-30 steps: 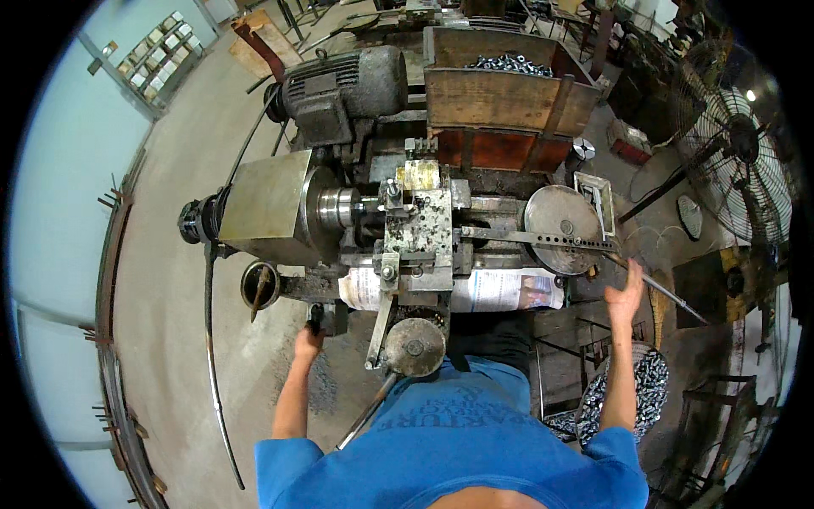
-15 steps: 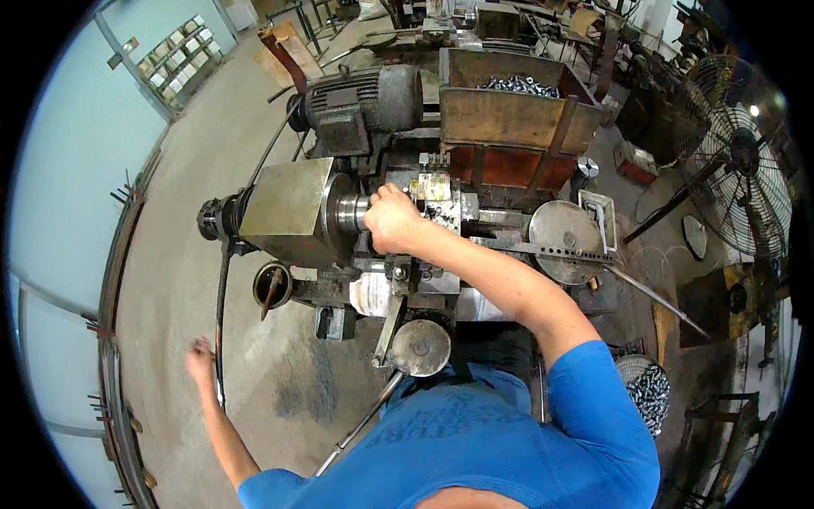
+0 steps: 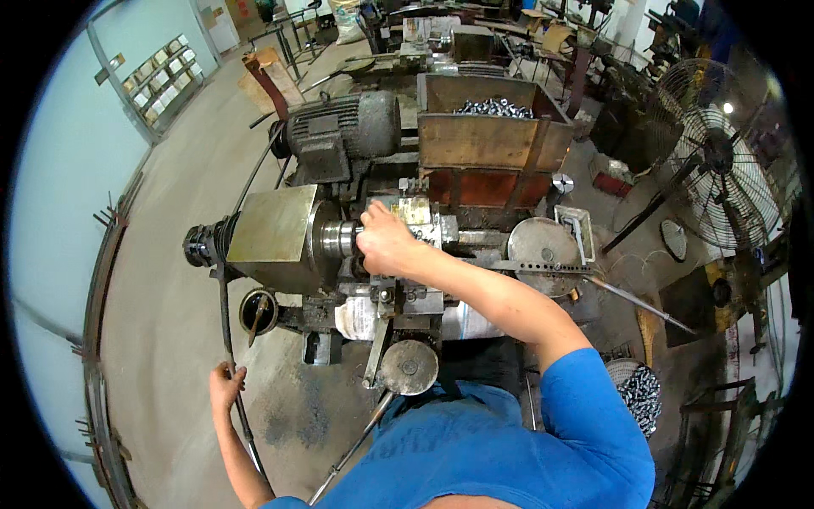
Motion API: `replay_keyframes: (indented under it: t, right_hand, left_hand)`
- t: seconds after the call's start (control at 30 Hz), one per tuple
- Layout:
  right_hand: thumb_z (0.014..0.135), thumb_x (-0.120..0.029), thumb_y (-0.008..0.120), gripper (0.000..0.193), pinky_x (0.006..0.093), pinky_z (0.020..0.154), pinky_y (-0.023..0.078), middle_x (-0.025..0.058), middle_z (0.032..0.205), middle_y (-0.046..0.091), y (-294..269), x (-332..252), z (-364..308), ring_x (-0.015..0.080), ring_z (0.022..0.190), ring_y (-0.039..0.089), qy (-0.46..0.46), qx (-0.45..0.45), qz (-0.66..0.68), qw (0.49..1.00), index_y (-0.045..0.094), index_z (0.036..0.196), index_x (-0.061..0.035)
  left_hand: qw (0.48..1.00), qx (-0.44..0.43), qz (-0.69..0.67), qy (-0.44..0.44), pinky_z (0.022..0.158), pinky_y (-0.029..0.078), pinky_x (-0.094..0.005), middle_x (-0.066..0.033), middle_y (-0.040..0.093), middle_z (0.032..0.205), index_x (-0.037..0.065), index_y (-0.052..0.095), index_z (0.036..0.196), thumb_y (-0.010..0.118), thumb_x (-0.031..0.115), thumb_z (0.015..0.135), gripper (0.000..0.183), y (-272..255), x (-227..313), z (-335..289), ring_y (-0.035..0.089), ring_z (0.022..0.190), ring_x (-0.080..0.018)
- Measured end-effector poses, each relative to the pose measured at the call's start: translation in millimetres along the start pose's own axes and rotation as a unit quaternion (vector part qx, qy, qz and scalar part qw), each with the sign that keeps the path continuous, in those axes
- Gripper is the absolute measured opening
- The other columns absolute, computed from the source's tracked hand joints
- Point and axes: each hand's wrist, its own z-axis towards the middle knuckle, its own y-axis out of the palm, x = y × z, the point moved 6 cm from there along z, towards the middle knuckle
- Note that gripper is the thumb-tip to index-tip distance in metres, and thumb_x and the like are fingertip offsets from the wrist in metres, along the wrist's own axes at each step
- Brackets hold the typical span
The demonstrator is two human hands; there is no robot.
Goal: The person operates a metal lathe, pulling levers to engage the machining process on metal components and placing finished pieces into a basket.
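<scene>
The right hand point(image 3: 386, 242) was at the middle of the frame, its fingers bent together just to the right of the bright steel collar point(image 3: 337, 238) on the machine's spindle; whether they gripped a part could not be told, since the back of the hand hid the fingertips. The left hand point(image 3: 225, 386), in the lower left, was curled at the long dark lever point(image 3: 225, 318), though how firmly, or whether it had closed round it at all, was not clear. Done well, work at the collar seemed to call for a straight approach along the spindle's line, with light fingers and the wrist clear of the metal slide point(image 3: 430, 231). The lever seemed best moved smoothly, with a full grip, and only while the right fingers were clear of the collar, as a turning spindle could have caught them. The collar lay immediately left of the right hand, and well up and to the right of the left hand. The lever ran down from beside the boxy metal cover point(image 3: 270, 225) to the left hand and on below it, well apart from the right hand.
</scene>
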Motion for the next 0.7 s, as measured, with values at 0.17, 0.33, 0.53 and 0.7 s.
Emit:
replay_keyframes:
  t: [0.17,0.33,0.53,0.7]
  right_hand:
    - [0.056,-0.03,0.065,0.029,0.0365,0.082,0.043,0.0127,0.085,0.056,-88.2,85.7,-41.7,0.0274,0.092,0.048,0.052,0.201,-0.02,0.978,0.066,0.065,-0.0018]
    - [0.056,-0.015,0.064,0.041,0.0434,0.095,0.038,0.0233,0.12,0.046,-131.3,173.2,-53.4,0.0377,0.113,0.042,0.234,0.184,-0.184,0.937,0.061,0.094,0.0]
    - [0.05,-0.019,0.06,0.04,0.0444,0.095,0.038,0.025,0.124,0.044,-97.3,116.3,-174.7,0.0394,0.113,0.043,0.114,0.364,0.039,0.924,0.056,0.08,0.007]
    - [0.054,-0.022,0.063,0.048,0.0411,0.086,0.044,0.018,0.099,0.059,-2.7,102.3,-382.9,0.0347,0.1,0.053,0.424,0.202,0.152,0.869,0.061,0.096,0.0003]
  left_hand:
    - [0.982,-0.031,-0.18,-0.057,0.046,0.052,-0.0322,-0.0109,0.056,0.058,-0.009,0.054,0.086,0.059,0.006,0.079,0.017,24.5,-29.8,28.1,0.06,0.049,-0.0198]
    - [0.983,-0.017,-0.177,-0.036,0.045,0.048,-0.0316,-0.0109,0.056,0.057,-0.01,0.053,0.091,0.058,0.009,0.08,0.023,21.9,-40.3,27.1,0.057,0.046,-0.0191]
    - [0.978,-0.033,-0.168,-0.122,0.061,0.049,-0.0309,-0.0135,0.061,0.071,-0.002,0.054,0.1,0.063,0.022,0.083,0.031,24.3,-36.0,19.9,0.055,0.06,-0.0183]
    - [0.976,-0.063,-0.172,-0.119,0.061,0.049,-0.0306,-0.0115,0.058,0.067,-0.001,0.054,0.096,0.063,0.02,0.083,0.027,27.0,-24.6,14.3,0.053,0.058,-0.0174]
